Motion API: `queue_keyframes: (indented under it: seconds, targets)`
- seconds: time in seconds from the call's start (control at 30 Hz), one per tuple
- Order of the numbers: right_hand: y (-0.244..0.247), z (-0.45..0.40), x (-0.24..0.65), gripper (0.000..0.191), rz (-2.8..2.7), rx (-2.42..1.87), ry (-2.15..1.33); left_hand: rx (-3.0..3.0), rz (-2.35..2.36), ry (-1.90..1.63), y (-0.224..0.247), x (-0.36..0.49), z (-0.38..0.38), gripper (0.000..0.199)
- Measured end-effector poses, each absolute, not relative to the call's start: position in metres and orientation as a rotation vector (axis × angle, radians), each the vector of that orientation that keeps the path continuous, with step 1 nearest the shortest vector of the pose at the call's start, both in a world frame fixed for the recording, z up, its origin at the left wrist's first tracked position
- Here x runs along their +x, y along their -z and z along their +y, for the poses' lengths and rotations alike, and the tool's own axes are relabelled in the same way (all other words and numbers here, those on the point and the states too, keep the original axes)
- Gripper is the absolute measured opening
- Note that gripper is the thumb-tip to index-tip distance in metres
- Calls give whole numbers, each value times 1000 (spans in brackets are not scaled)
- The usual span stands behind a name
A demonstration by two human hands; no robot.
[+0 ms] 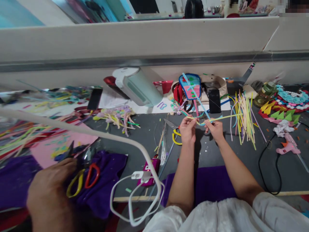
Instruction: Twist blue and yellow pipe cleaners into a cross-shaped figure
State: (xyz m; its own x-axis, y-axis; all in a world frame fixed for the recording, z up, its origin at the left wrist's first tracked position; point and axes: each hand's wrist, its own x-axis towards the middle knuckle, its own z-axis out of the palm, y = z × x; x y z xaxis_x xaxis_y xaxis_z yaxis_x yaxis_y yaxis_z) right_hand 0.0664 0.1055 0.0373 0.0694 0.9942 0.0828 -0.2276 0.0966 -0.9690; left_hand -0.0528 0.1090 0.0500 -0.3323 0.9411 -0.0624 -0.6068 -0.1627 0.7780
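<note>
My left hand [188,129] is closed in a pinch on one end of a yellow-green pipe cleaner [227,118]. My right hand [214,129] pinches the same strip where a light blue pipe cleaner [200,102] crosses it. The blue strip slants up and away past a blue-edged pouch-like piece [190,86] with pink and green decoration. Just left of my left hand lie scissors [177,137] with a yellow handle. To the right of my right hand, a loose bundle of yellow, pink and green pipe cleaners [245,119] rests on the grey table.
A co-worker's hand [53,183] reaches in at left beside scissors [91,175] on purple cloth. A white cable [135,145] loops to a magenta power strip [151,170]. A pink glue gun [288,145] and glass jar [266,93] stand right. A pale box-shaped device [137,85] stands behind.
</note>
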Motion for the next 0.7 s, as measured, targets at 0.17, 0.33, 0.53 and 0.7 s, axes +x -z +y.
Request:
queue_keyframes:
  seconds: [0.17,0.33,0.53,0.7]
  targets:
    - [-36,105,64,32,-1008,-1018,-1229,665,1080,-1887,-49,-49,109,35]
    - [-36,104,63,35,-1009,-1047,-1244,765,1214,-1946,-51,-46,108,29]
    - [-34,105,65,35,-1038,-1024,-1264,690,1071,-1844,-54,-50,107,26]
    - [-33,108,67,37,-1021,-1029,-1325,527,887,-1627,-51,-61,109,26]
